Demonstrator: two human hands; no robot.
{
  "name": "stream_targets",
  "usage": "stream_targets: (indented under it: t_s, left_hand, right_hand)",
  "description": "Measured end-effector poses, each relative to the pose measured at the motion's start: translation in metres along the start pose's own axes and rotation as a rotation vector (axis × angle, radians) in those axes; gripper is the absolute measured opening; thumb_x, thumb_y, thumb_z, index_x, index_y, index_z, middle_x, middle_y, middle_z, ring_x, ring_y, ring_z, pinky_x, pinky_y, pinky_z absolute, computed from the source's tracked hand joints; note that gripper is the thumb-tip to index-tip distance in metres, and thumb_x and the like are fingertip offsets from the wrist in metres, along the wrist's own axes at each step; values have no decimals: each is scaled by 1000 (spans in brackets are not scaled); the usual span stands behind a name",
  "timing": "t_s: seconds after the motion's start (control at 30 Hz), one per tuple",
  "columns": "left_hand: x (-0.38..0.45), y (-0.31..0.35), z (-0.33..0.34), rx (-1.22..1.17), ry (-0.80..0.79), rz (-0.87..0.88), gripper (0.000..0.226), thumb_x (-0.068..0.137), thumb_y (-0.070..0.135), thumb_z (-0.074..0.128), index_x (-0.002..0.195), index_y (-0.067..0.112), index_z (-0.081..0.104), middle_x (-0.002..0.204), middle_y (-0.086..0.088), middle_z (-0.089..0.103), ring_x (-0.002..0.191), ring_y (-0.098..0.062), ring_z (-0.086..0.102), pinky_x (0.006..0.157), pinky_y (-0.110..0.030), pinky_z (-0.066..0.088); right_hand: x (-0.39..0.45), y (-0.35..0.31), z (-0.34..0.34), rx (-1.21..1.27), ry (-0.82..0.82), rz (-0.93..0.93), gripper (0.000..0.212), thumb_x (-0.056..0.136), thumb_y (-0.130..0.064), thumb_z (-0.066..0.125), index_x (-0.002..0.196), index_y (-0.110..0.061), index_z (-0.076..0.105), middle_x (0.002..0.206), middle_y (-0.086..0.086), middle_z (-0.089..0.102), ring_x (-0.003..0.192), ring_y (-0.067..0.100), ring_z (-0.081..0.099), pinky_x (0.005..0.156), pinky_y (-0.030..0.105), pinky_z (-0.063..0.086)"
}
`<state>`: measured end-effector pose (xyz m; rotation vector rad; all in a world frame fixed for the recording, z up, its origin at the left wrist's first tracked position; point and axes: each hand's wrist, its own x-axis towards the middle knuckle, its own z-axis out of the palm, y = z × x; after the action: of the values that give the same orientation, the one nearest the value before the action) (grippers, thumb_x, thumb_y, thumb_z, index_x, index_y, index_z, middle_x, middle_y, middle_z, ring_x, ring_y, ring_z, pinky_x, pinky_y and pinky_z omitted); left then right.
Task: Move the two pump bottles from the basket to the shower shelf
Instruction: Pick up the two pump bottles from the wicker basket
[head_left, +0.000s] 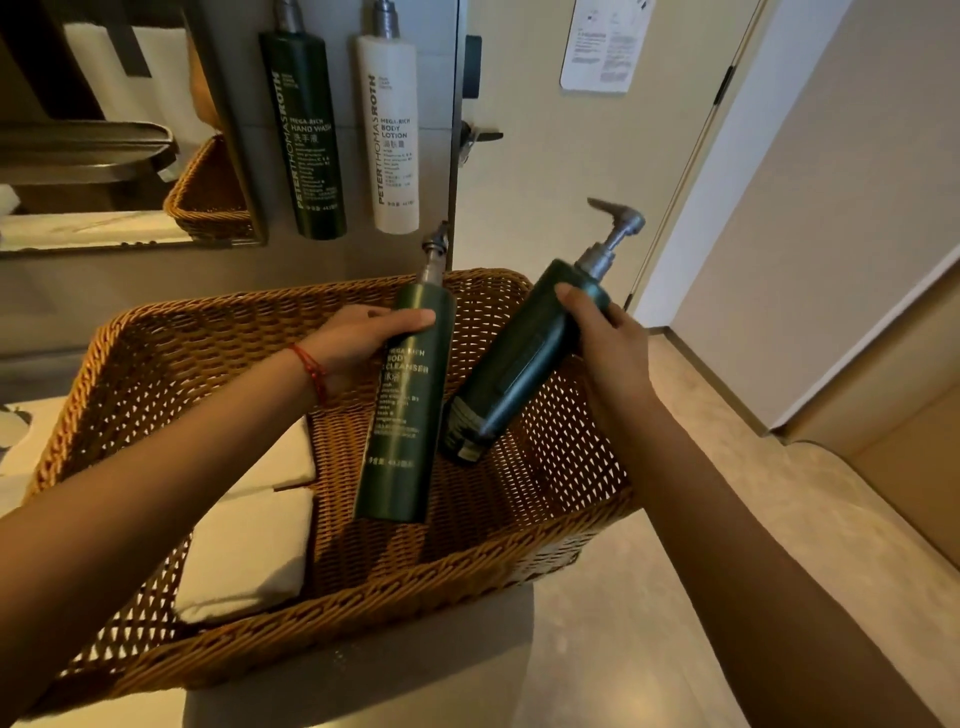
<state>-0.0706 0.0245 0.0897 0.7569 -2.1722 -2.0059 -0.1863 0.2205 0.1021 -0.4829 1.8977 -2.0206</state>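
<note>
Gripping one dark green pump bottle in each hand, we hold both above the wicker basket (519, 551), left hand (358, 343) wrapped around the body cleanser bottle (405, 415) at frame centre, right hand (608, 343) clasping the tilted second bottle (519, 364) just right of it.

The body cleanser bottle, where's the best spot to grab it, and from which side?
Grab the body cleanser bottle around its smooth round upper body, just under the pump, coming from its left side, as the left hand does. It stands almost upright over the basket, so a side wrap probably fits best. The thin pump would likely slip or press down.
</note>
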Motion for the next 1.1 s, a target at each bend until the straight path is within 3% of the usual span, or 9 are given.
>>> stream_targets:
  t_s: [0.17, 0.27, 0.53, 0.7, 0.97, 1.1]
  left_hand:
    - [-16, 42, 5, -87, 47, 100, 51, 47, 45, 68, 88, 16, 57, 88, -4, 63, 81, -18, 62, 67, -31, 48]
    - [-25, 59, 6, -121, 45, 142, 54, 48, 44, 68, 93, 17, 56, 89, -3, 64, 80, -17, 63, 63, -29, 49]
    - [-51, 78, 25, -166, -33, 194, 66, 55, 41, 66, 112, 12, 51, 91, -3, 64, 71, -12, 66, 55, -23, 54]
    - [-75, 78, 41, -183, -42, 196, 62, 54, 40, 66, 107, 11, 51, 88, -3, 64, 65, -10, 68, 52, -23, 54]
    - [-125, 62, 87, -188, -36, 187, 47, 58, 38, 63, 97, 13, 57, 86, -5, 65, 68, -14, 68, 59, -27, 57]
    - [-154, 45, 129, -220, 47, 180, 45, 59, 39, 62, 95, 13, 59, 75, 0, 69, 67, -14, 67, 55, -24, 55]
  right_hand:
    - [-4, -46, -5, -24, 66, -159, 47, 73, -45, 63, 108, -14, 53, 98, 7, 64, 87, 18, 65, 75, 33, 56]
    - [-10, -65, -15, -47, 93, -205, 38, 74, -48, 61, 97, -18, 57, 90, 2, 65, 81, 14, 66, 72, 31, 56]
    - [-36, -79, -42, -58, 127, -191, 27, 73, -48, 61, 80, -22, 58, 77, -1, 64, 73, 11, 66, 62, 27, 52]
    - [-54, -74, -55, -58, 71, -176, 28, 75, -49, 59, 81, -22, 58, 76, -1, 63, 71, 12, 65, 57, 24, 50]
    - [-86, -54, -96, -50, -53, -139, 32, 74, -53, 58, 82, -22, 59, 78, 1, 65, 77, 17, 65, 63, 29, 51]
    - [-102, -42, -133, -52, -82, -120, 27, 75, -50, 58, 76, -24, 58, 76, -1, 64, 72, 13, 65, 58, 25, 49]
